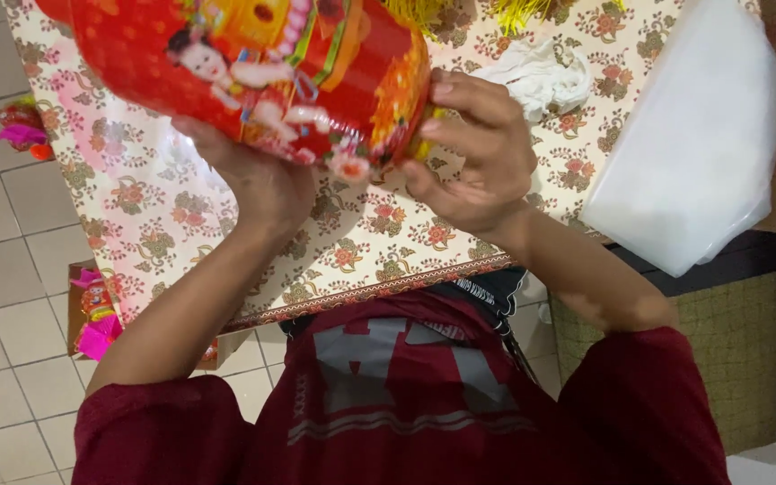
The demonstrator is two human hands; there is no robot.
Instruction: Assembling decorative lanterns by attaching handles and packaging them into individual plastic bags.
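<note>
Head view: white cloth [539, 76], plastic bag [693, 135] beside red lantern [253, 67].

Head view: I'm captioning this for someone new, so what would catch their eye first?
First, the big red lantern-like cylinder printed with bright figures, held up at the top between both hands: the left hand under it, the right hand at its end. Beneath lies a floral-patterned tablecloth, with a stack of white sheets in clear plastic at the right.

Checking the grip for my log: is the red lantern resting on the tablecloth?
No, both hands, left hand and right hand, hold the red lantern above the floral tablecloth.
</note>
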